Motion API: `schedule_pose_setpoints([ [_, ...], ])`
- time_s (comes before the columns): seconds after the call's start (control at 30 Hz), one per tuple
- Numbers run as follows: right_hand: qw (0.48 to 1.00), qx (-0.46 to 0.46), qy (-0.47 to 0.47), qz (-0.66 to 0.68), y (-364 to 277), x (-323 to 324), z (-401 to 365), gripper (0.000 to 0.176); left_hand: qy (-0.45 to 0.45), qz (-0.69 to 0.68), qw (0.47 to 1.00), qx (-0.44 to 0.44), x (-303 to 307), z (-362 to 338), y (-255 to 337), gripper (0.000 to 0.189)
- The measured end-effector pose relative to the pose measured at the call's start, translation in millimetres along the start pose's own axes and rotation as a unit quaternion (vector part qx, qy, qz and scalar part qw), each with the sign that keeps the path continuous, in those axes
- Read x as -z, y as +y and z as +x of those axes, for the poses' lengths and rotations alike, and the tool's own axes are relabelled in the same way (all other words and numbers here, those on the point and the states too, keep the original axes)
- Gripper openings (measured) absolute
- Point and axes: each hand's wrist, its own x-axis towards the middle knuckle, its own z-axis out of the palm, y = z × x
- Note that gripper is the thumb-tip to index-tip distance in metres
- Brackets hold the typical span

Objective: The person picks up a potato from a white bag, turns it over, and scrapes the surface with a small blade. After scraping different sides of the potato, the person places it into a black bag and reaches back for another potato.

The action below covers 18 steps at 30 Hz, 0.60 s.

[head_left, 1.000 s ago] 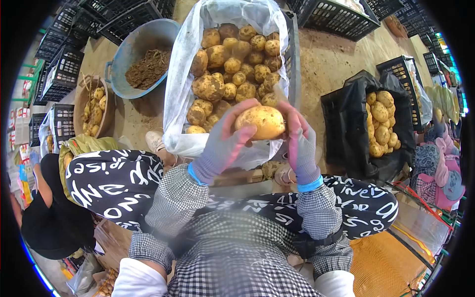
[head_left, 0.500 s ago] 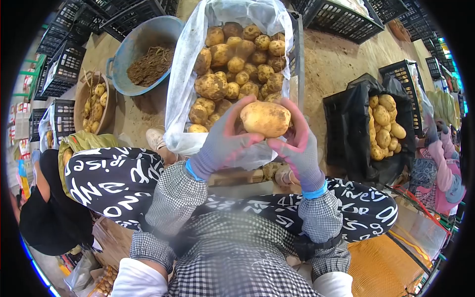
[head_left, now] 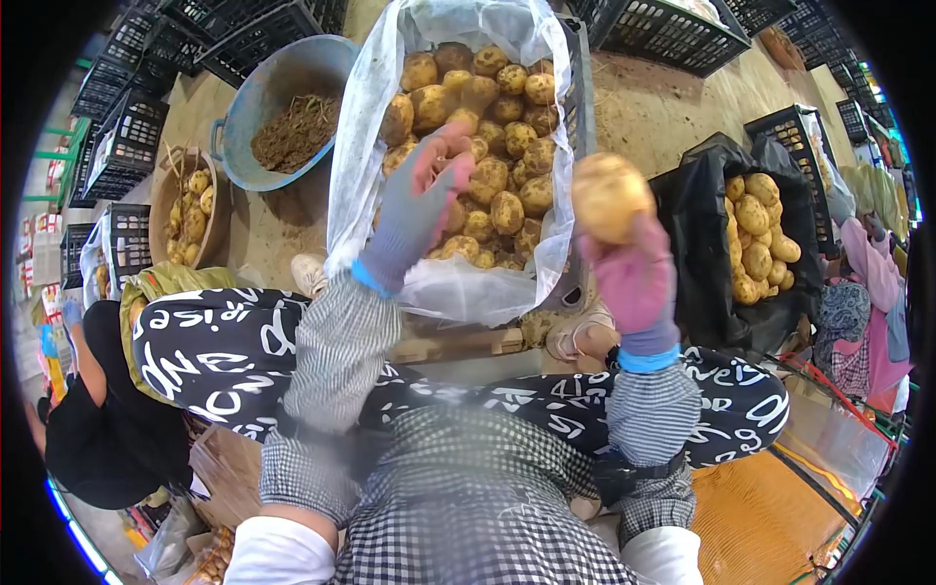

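Note:
A pale yellow potato [head_left: 612, 198] is held up in my gloved right hand [head_left: 639, 278], to the right of the lined crate. Its fingers wrap the potato from below, and motion blurs them a little. My left hand [head_left: 419, 205], also gloved, is over the left part of the white-lined crate [head_left: 583, 97]. Its fingers are loosely bent and apart, with nothing in them, and they overlap the soil-marked potatoes [head_left: 487, 180] underneath. White plastic lining [head_left: 366, 117] covers the crate's sides and hangs over its front edge.
Right of me stands a black-lined crate [head_left: 682, 244] of cleaner potatoes [head_left: 756, 239]. On the left are a blue tub [head_left: 229, 127] with soil and a brown basin [head_left: 161, 210] of potatoes. Black crates [head_left: 673, 39] stand behind. People sit at both sides.
My hands have parted. My right hand has carried the potato right, away from the crate, while my left hand has let go and moved up and left over the potatoes.

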Motion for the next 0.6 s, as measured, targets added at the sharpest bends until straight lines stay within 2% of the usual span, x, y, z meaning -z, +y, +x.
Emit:
schedule_pose_setpoints([
  [0.03,0.998,0.052,0.009,0.047,-16.3,-1.1,-4.4,0.049,0.001,0.094,0.995,-0.014,4.9,11.7,-12.9,0.049],
  [0.07,0.992,0.101,-0.057,0.055,-38.2,-6.2,-9.3,0.051,-0.092,0.189,0.976,0.057,5.7,19.1,-21.5,0.052],
  [0.1,0.986,0.14,-0.004,0.093,-60.7,-7.3,-18.5,0.055,-0.18,0.28,0.934,0.128,5.7,26.1,-32.3,0.055],
  [0.13,0.968,0.12,-0.071,0.21,-86.9,-9.2,-27.0,0.06,-0.189,0.399,0.896,0.047,1.0,32.4,-69.0,0.054],
  [0.17,0.949,0.121,-0.113,0.269,-113.3,-14.8,-36.5,0.063,-0.196,0.509,0.837,-0.034,-7.1,36.8,-98.5,0.053],
  [0.2,0.949,0.149,-0.15,0.232,-134.9,-21.1,-47.7,0.061,-0.181,0.519,0.835,-0.026,-19.5,40.2,-96.8,0.049],
  [0.23,0.946,0.225,-0.159,0.172,-160.0,-11.7,-56.2,0.063,-0.167,0.529,0.832,-0.02,-36.5,44.5,-91.0,0.045],
  [0.27,0.943,0.243,-0.139,0.18,-189.3,-2.9,-70.3,0.071,-0.156,0.537,0.829,-0.017,-50.4,49.0,-87.8,0.041],
  [0.3,0.938,0.268,-0.119,0.182,-213.3,1.1,-86.4,0.079,-0.213,0.573,0.791,0.027,-61.2,55.6,-95.2,0.034],
  [0.33,0.937,0.286,-0.099,0.173,-227.1,5.3,-94.3,0.077,-0.27,0.604,0.748,0.055,-76.2,69.0,-121.0,0.027],
  [0.37,0.93,0.321,-0.09,0.155,-243.8,10.7,-104.8,0.068,-0.303,0.623,0.721,0.007,-78.2,83.8,-202.4,0.025],
  [0.4,0.919,0.356,-0.086,0.144,-251.6,21.5,-108.2,0.06,-0.218,0.602,0.767,-0.046,-85.4,75.6,-204.9,0.024],
  [0.43,0.908,0.392,-0.076,0.129,-260.4,28.1,-112.7,0.053,-0.191,0.528,0.804,-0.194,-85.4,74.2,-208.4,0.026],
  [0.47,0.899,0.419,-0.057,0.114,-264.3,30.5,-112.9,0.048,-0.218,0.501,0.825,-0.145,-92.3,68.6,-181.2,0.036],
  [0.5,0.871,0.472,0.102,0.089,-260.1,7.2,-108.4,0.042,-0.19,0.518,0.83,-0.083,-86.3,62.8,-172.7,0.055],
  [0.53,0.857,0.497,0.118,0.072,-259.9,2.2,-110.1,0.041,-0.16,0.533,0.83,-0.021,-79.7,55.6,-163.5,0.077],
  [0.57,0.841,0.522,0.134,0.056,-259.0,-3.8,-112.8,0.039,-0.178,0.5,0.845,-0.066,-67.3,56.6,-175.3,0.084],
  [0.6,0.829,0.542,0.131,0.032,-274.3,-7.0,-120.5,0.037,-0.171,0.497,0.849,-0.057,-64.4,56.7,-177.7,0.086],
])
